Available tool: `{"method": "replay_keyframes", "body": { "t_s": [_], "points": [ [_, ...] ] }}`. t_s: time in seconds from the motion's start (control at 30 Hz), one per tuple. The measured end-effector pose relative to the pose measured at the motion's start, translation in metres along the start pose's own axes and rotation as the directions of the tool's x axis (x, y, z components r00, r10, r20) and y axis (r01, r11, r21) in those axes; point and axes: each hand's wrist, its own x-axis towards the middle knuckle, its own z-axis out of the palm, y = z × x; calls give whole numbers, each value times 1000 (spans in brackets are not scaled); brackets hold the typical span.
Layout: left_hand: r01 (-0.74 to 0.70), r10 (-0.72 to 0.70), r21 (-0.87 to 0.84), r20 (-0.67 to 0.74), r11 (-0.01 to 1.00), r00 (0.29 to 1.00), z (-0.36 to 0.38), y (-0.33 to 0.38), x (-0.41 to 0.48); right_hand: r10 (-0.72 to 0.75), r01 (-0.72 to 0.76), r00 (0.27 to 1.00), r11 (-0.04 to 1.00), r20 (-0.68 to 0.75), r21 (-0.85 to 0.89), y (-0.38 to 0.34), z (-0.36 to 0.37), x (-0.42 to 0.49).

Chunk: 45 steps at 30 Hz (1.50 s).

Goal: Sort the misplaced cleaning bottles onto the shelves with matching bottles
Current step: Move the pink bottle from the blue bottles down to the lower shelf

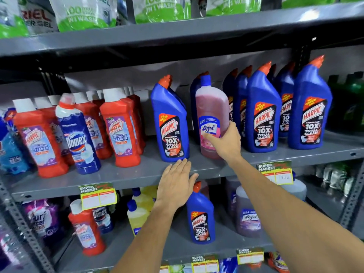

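A pink Lizol bottle [211, 107] with a blue cap stands on the middle grey shelf [110, 180] among blue Harpic bottles [263, 113]. My right hand [226, 139] wraps around its lower right side. My left hand [176, 184] lies flat and open at the shelf's front edge, fingertips just below another blue Harpic bottle [171, 123]. A Domex bottle [77, 134] stands among red Harpic bathroom cleaner bottles [120, 129] at the left. On the lower shelf stand a blue Harpic bottle [201, 215], a red Harpic bottle [86, 231], yellow Lizol bottles [137, 213] and a purple Lizol bottle [249, 213].
Green-and-white detergent pouches [88, 12] fill the top shelf. Dark green bottles [348, 103] sit at the far right of the middle shelf. Yellow price tags [98, 196] hang from the shelf edges. A purple Surf Excel pouch [41, 219] sits at the lower left.
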Motion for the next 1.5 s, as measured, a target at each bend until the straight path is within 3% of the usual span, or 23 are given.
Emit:
{"method": "replay_keyframes", "body": {
  "t_s": [0.53,0.73,0.9,1.13,1.4,1.5],
  "points": [
    [-34,35,-26,49,999,998,0,-2,1,-83,114,967,987,-242,117,-26,-66,-87],
    [-144,148,43,-108,989,983,10,21,-48,1,47,943,990,-333,134,0,-83,-130],
    [-167,167,36,9,985,986,48,24,-105,115,-69,910,989,-397,127,44,-88,-166],
    [-7,11,-16,264,1000,964,117,-4,-154,296,-264,881,955,-370,135,125,-58,-203],
    [164,-119,-40,520,986,846,194,-39,-163,340,-348,913,938,-225,5,203,-6,-213],
    [205,-116,-58,664,977,739,225,-50,-166,338,-346,923,938,-183,-13,226,15,-208]
  ]
}}
